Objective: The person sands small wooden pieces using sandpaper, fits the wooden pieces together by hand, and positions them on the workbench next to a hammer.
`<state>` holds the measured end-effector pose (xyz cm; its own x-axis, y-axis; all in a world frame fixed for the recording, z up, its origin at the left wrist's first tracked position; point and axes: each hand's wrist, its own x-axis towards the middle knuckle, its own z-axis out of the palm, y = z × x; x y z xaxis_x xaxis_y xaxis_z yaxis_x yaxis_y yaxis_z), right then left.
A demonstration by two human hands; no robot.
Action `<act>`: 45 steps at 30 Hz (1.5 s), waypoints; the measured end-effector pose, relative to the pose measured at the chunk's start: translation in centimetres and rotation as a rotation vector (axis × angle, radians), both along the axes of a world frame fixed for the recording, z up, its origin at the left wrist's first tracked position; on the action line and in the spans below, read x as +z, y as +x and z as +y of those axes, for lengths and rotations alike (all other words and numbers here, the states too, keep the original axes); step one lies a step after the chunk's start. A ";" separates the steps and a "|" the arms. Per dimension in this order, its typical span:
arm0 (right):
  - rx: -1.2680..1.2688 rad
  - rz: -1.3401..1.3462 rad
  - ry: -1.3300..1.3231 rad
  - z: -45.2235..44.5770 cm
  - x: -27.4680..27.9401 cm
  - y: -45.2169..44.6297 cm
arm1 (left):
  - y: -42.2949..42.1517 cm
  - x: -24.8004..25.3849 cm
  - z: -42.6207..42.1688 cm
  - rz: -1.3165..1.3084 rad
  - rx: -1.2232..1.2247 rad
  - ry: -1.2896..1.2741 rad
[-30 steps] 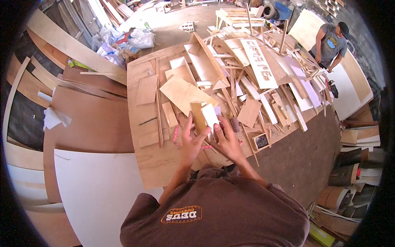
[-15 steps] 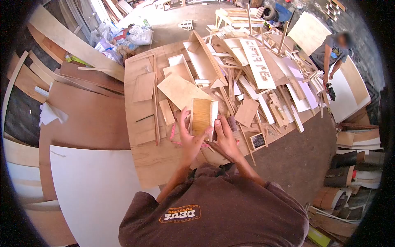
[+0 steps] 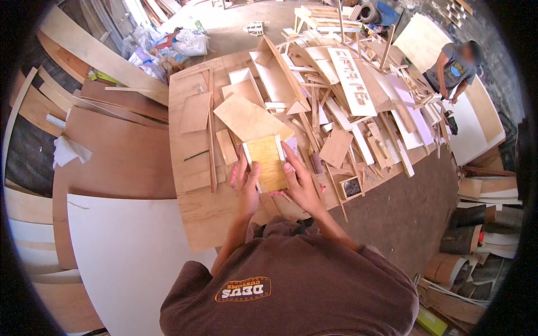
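Observation:
Between my two hands is a small wooden box (image 3: 265, 163) with a yellowish flat face and pale edges on both sides, held over the near part of the worktable. My left hand (image 3: 246, 182) grips its left edge, thumb on the face. On the right edge, my right hand (image 3: 298, 178) is closed the same way, with its thumb along the side. The fingers behind the box are partly hidden. Just beyond it lies a pale plywood sheet (image 3: 246, 116), and a pink strip (image 3: 277, 194) shows below it.
Wood offcuts, open boxes (image 3: 244, 84) and a white lettered board (image 3: 351, 81) crowd the worktable (image 3: 207, 221). A small tray with dark contents (image 3: 351, 188) sits at its near right edge. Another person (image 3: 455, 67) stands at the far right. A large white sheet (image 3: 129, 252) is on the left.
The box has turned so its yellowish face shows wider toward me. My left hand has gone from spread fingers to a grip on the left edge.

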<state>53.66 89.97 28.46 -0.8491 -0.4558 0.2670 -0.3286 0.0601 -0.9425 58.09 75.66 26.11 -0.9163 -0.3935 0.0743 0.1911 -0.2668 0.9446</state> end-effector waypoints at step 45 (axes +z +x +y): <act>0.033 -0.539 -0.373 0.5 -1.3 1.1 | -0.2 0.3 0.9 0.037 0.079 -0.069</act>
